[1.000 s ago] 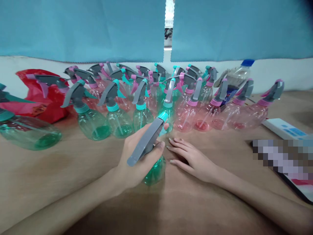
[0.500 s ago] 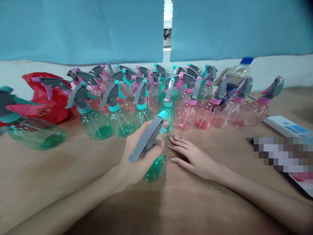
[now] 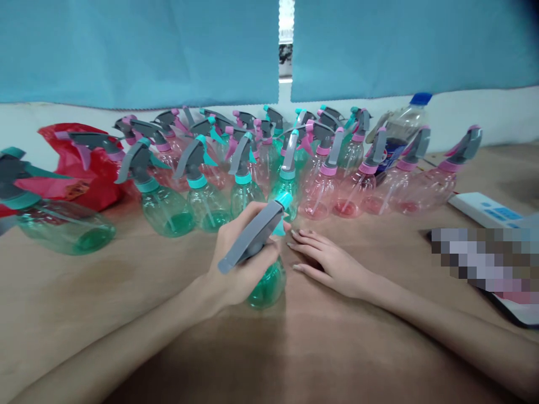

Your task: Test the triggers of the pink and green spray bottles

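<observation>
My left hand (image 3: 238, 266) is wrapped around the neck of a green spray bottle (image 3: 266, 289) with a grey and teal trigger head. The bottle's base stands on the table, its nozzle turned away from me, and the fingers partly hide its upper body. My right hand (image 3: 332, 261) lies on the table just right of that bottle, fingers stretched out and slightly spread, touching no bottle. Beyond both hands stand several more spray bottles, green ones such as the green spray bottle (image 3: 169, 213) on the left and pink ones such as the pink spray bottle (image 3: 315, 196) on the right.
A red plastic bag (image 3: 90, 168) sits at the back left. At the back right is a large bottle with a blue cap (image 3: 421, 99). A white device with blue buttons (image 3: 480, 207) and a blurred-out flat object (image 3: 484, 269) lie to the right. Blue sheeting (image 3: 138, 50) covers the wall.
The left hand's grip on the green spray bottle stays the same, with the trigger head tilted very slightly. The right hand rests as before. The whole view has shifted a little.
</observation>
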Tool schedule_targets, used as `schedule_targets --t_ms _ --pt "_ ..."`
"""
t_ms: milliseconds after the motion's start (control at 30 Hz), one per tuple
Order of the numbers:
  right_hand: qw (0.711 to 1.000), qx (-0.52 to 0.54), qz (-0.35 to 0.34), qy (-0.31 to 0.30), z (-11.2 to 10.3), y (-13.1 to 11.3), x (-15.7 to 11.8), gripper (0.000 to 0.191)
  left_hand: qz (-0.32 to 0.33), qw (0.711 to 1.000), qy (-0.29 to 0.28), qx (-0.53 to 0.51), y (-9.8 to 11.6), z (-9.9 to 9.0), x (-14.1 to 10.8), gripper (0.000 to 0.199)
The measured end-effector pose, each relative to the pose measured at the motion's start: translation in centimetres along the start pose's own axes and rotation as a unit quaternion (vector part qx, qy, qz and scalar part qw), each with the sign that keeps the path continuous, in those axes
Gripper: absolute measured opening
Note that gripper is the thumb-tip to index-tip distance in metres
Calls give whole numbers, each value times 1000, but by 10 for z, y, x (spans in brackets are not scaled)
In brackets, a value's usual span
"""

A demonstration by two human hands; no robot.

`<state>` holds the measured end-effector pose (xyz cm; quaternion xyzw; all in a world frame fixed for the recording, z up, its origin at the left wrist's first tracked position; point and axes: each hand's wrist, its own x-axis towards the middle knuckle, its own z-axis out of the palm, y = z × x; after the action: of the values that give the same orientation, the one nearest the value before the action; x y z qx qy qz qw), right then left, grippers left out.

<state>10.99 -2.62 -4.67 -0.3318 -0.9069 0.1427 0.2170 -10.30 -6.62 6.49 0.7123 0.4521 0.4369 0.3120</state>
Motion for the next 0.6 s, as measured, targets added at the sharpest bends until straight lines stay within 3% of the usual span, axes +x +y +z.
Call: schedule_targets --t_ms 367,600 --pt "1000 -5 10 -14 0 1 0 50 -17 999 -14 -23 1 -3 1 19" --pt "1000 1 7 -11 -1 0 0 48 -20 999 -37 -29 2 -3 1 37"
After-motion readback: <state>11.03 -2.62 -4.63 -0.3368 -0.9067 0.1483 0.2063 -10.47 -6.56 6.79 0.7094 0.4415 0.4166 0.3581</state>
